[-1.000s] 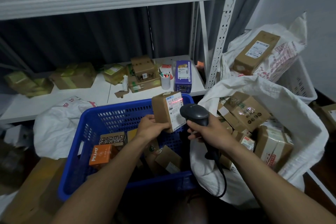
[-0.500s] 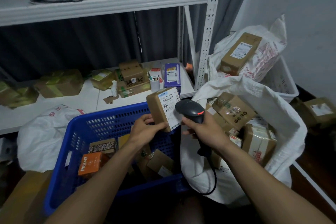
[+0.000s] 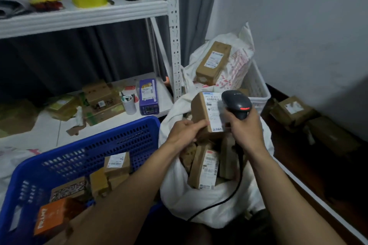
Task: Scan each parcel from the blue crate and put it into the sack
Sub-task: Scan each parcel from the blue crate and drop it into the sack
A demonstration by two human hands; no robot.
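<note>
A white metal shelf rack (image 3: 83, 16) stands against grey curtains beside a pale wall. Low at the left, a blue crate (image 3: 99, 145) holds several cardboard boxes. Just right of it sits the open white sack (image 3: 209, 201), packed with boxes. Above the sack's mouth the left hand (image 3: 185, 133) holds a brown parcel (image 3: 203, 113) by its lower end, fingers curled round it. The right hand (image 3: 245, 131) has its fingers wrapped round a dark scanner (image 3: 237, 103), whose head is just beside the parcel's label.
</note>
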